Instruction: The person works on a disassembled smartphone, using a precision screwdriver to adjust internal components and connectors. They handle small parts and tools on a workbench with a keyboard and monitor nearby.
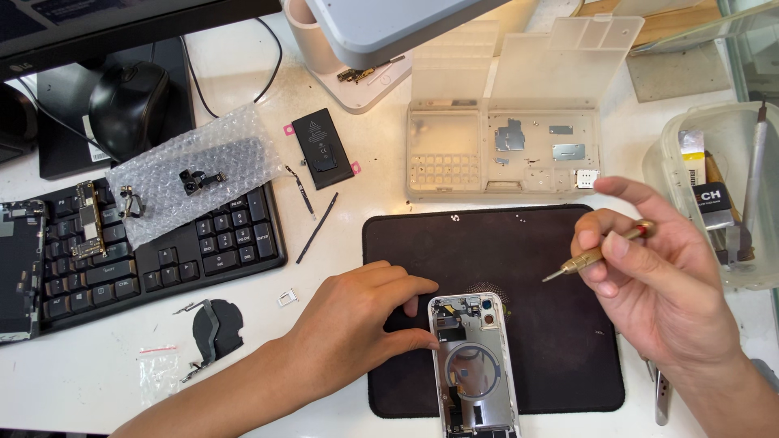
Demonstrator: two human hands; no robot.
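Note:
An opened phone housing (475, 365) with a round coil inside lies on a black work mat (519, 243). My left hand (353, 316) rests flat on the mat, fingers pressing the housing's upper left edge. My right hand (649, 276) hovers above the mat's right side and grips a small brass-tipped screwdriver (596, 253), its tip pointing left and down toward the housing.
A clear parts organiser (503, 150) with its lid up stands behind the mat. A phone battery (322, 148), thin black strips (316, 227), bubble wrap (195, 174) with small parts, and a black keyboard (154, 251) lie to the left. A plastic tool tub (722, 195) sits far right.

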